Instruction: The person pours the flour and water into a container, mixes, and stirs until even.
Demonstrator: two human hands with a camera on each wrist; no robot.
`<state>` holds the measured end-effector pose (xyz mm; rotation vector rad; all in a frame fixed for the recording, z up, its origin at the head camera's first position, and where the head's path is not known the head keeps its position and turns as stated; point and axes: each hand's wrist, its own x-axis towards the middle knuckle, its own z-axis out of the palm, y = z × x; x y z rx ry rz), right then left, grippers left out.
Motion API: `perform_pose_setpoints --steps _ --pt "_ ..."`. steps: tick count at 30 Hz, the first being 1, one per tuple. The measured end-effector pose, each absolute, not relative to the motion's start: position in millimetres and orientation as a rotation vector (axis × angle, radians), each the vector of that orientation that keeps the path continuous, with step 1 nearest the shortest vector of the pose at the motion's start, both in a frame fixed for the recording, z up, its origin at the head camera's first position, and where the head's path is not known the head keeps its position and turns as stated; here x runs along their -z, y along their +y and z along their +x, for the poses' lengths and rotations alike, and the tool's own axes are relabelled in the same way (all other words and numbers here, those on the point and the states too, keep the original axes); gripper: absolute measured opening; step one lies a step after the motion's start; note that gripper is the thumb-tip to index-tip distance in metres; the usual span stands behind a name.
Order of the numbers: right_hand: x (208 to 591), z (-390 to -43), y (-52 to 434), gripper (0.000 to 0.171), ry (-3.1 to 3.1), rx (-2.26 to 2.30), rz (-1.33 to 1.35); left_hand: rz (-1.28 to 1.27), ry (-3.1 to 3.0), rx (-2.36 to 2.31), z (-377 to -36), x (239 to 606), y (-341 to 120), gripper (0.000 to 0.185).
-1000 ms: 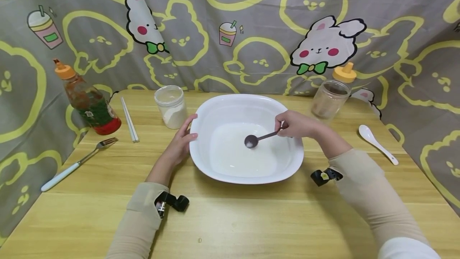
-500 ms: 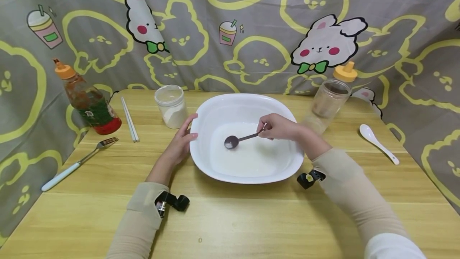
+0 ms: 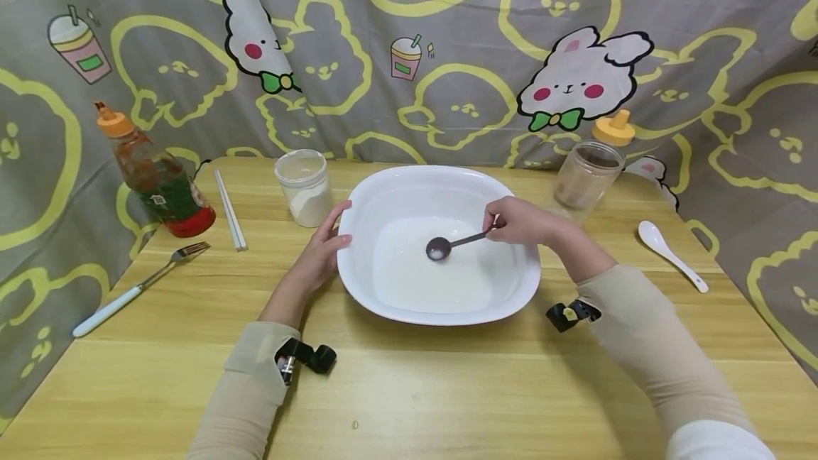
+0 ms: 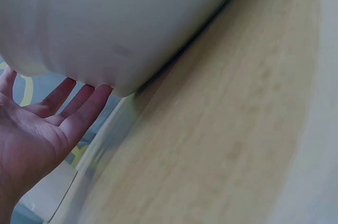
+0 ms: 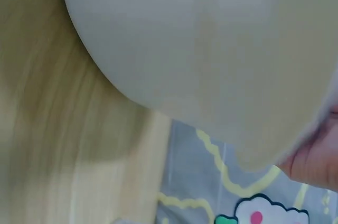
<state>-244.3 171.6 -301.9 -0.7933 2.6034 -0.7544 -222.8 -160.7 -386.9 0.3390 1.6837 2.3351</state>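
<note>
Big white bowl [image 3: 409, 194] w/ white liquid is sitting mid tabletop [image 3: 447, 389]. Right hand [image 3: 520, 221] is pinching 1 small dark spoon [image 3: 447, 245], its scoop in the liquid. Left hand [image 3: 322, 250] is resting flat on the bowl's left side, fingers [image 4: 79, 102] straight. 2 jars, 1 red bottle [image 3: 156, 179], label too small to read.

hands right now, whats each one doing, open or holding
Left hand: open, straight fingers against the white plastic basin.
Right hand: pinching the small dark metal spoon.
</note>
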Motion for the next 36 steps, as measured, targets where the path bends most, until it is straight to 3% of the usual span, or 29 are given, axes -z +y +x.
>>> perform_pose_setpoints --steps 9,23,36 --pt "315 -243 154 0.004 2.324 0.978 -0.817 0.329 1.693 -2.325 -223 386 -160 0.06" --pt "287 -236 187 0.008 2.496 0.688 -0.819 0.363 1.681 -2.345 -222 386 -161 0.06" --pt "319 -247 146 0.005 2.382 0.943 -0.781 0.342 1.703 -2.317 -223 385 -160 0.059"
